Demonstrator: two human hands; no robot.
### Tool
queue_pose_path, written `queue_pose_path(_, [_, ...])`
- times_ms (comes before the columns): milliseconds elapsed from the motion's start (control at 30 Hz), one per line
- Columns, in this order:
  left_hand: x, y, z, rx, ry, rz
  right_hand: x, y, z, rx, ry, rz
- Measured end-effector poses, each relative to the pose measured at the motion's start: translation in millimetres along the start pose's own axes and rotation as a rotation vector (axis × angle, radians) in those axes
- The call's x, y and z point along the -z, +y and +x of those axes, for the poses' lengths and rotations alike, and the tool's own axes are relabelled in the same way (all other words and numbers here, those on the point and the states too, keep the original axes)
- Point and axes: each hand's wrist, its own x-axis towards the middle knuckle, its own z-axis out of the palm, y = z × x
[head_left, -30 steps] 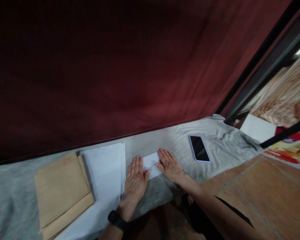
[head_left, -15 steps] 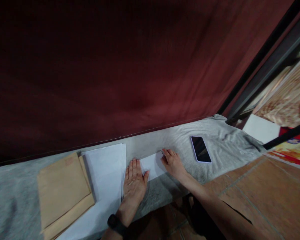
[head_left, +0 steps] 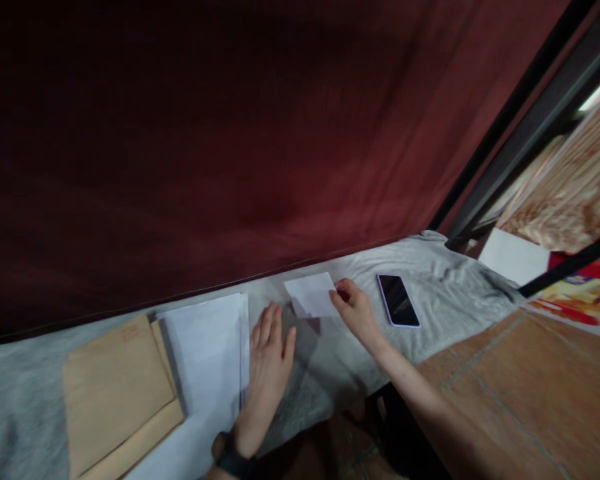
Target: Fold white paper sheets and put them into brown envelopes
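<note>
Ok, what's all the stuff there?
Small paper: one, white, lower middle
Sheets: several, white, left of it
Brown papers: at least two, tan, overlapping sheets
Phone: one, black, right of small paper
Cloth: one, grey, underneath
Backdrop: one, dark red, behind
Bars: several, black, right
Board: one, white, right
Print: one, red and yellow, right edge
Patterned thing: one, brown and cream, right edge
Floor: one, brown tiles, lower right
Watch: one, black, bottom edge
Left hand: one, by sheets
Right hand: one, pinching small paper

Envelopes on papers at left, sheet centre, phone right
</note>
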Motion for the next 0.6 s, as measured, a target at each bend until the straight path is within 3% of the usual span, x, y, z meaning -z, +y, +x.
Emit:
queue_pose_path(33, [1.9,7,4,0.064,-0.014,-0.154,6,-11,-1,0.095,0.073,-0.034])
queue_pose_path(100, [2.3,20,9,0.257,-0.053,-0.524,9,-32,-9,0.234,0.096,-0.133])
queue_pose_path(200, [-3.7,30,10,0.532,-0.127,-1.062,-6,-54,-34,0.362,-0.058,-0.310])
queue_pose_path(267, [-8.6,28,9,0.662,-0.109,-1.224,-22,-62,-51,0.421,-0.201,-0.335])
queue_pose_path(367, [-12.6,12,10,0.850,0.003,-1.149,-37,-58,-61,0.381,-0.342,-0.204])
queue_pose_path(433, [-12.1,-2,12,0.907,-0.027,-1.074,-37,-46,-57,0.298,-0.358,-0.083])
queue_pose_path(600, [-5.6,-25,19,0.802,-0.221,-0.860,-34,5,-31,0.088,-0.162,-0.109])
